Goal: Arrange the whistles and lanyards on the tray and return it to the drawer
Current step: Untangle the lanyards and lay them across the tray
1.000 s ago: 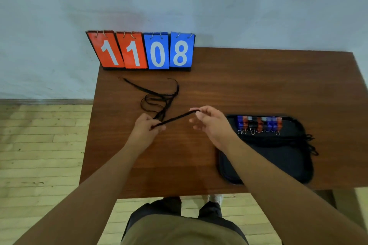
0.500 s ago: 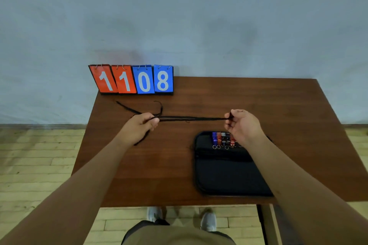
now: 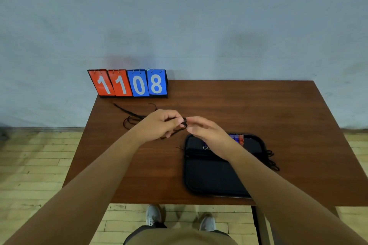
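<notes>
Left hand [image 3: 159,123]: fingers curled, pinching lanyard [image 3: 184,123] | Right hand [image 3: 207,135]: fingertips meet left, pinching same lanyard | Both raised above table [image 3: 239,105], beside tray [image 3: 209,181]

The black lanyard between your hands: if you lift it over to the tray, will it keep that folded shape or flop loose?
Likely floppy: the black lanyard sags in thin loops below the left hand and right hand. Probably very light, since fingertip pinches carry it. It may spring open once released, like the loose lanyards sprawled on the table, so hold the fold until it rests on the tray.
</notes>
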### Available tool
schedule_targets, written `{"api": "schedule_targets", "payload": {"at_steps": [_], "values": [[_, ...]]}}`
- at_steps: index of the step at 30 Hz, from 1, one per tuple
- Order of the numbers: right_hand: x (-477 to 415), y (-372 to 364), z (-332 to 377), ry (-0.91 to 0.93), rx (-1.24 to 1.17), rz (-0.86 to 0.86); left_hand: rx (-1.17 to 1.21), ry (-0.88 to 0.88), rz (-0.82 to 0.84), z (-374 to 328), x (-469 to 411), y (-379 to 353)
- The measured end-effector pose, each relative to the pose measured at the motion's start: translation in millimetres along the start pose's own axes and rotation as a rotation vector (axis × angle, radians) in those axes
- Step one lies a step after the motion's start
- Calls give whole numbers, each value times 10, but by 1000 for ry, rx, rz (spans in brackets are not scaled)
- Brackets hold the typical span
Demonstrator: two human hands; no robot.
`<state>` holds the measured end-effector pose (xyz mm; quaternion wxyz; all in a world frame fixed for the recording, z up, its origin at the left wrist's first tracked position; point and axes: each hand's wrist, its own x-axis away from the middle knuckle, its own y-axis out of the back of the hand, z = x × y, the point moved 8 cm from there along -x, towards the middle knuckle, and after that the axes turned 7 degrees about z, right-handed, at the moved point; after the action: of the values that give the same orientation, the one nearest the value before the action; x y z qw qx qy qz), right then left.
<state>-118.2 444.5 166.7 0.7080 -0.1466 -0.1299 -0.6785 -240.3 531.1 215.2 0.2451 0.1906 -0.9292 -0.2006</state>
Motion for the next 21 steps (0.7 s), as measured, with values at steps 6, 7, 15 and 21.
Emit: {"api": "schedule_targets", "payload": {"at_steps": [6, 7, 15, 21], "values": [[119, 71, 105, 98, 58, 35, -42, 28, -20, -62, -59, -46], [158, 127, 97, 96, 42, 29, -61, 42, -16, -36, -59, -61], [443, 712, -169, -81, 271, -55, -34, 110, 28, 205, -114, -323], [591, 938, -331, -115, 221, -127, 147, 131, 28, 328, -193, -555]]}}
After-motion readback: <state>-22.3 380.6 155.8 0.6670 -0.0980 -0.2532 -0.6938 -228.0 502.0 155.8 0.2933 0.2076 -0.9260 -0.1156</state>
